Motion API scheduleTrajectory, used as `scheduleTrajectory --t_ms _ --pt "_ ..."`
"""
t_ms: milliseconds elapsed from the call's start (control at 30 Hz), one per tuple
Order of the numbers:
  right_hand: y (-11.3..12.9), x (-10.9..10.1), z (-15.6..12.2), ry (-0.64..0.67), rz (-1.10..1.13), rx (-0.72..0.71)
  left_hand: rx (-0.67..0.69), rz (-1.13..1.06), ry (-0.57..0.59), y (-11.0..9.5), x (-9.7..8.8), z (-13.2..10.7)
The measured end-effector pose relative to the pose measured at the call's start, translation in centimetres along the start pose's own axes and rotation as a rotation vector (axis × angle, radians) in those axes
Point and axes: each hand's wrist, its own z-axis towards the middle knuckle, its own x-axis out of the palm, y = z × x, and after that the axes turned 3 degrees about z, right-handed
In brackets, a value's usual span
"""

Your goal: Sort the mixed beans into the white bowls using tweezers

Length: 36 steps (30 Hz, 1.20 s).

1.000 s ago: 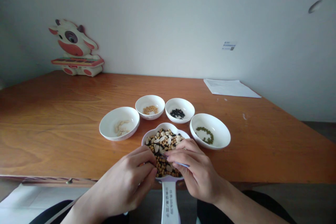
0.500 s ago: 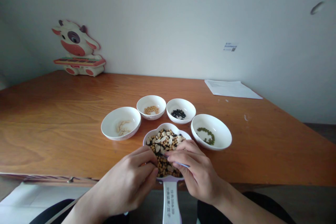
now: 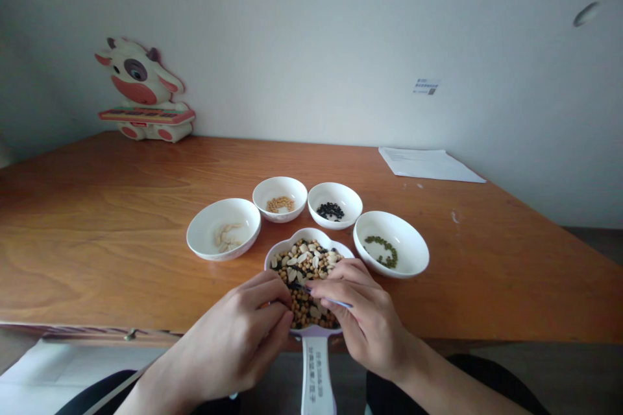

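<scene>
A lilac-rimmed, scalloped dish with a long handle (image 3: 318, 376) sits at the table's front edge, full of mixed peanut halves, yellow beans and black beans. My right hand (image 3: 367, 318) is closed around thin tweezers (image 3: 341, 303) with a lilac end. Their dark tips point left, low over the beans in the middle of the dish. My left hand (image 3: 248, 327) lies curled at the dish's left side, fingers pinched together. Whatever it grips, if anything, is hidden behind the fingers.
Behind the dish stand white bowls with peanut pieces (image 3: 226, 238), yellow beans (image 3: 280, 204), black beans (image 3: 330, 211) and green beans (image 3: 388, 260). A cow-shaped toy keyboard (image 3: 146, 115) and papers (image 3: 431, 164) lie farther back on the wooden table (image 3: 121, 227).
The dark tweezer tips show more clearly over the beans now, where a pale piece lay beside them before. Both hands stay nearly in place.
</scene>
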Motion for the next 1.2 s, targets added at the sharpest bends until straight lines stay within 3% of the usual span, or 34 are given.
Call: scheduleTrajectory --t_ms 933,1200 --pt "0.3 -1.2 -0.6 -0.097 -0.053 -0.037 -0.003 0.001 0.004 0.0 0.0 0.2" --pt "0.7 -3.0 -0.6 -0.165 -0.111 -0.072 0.000 0.014 0.007 -0.1 -0.2 0.2"
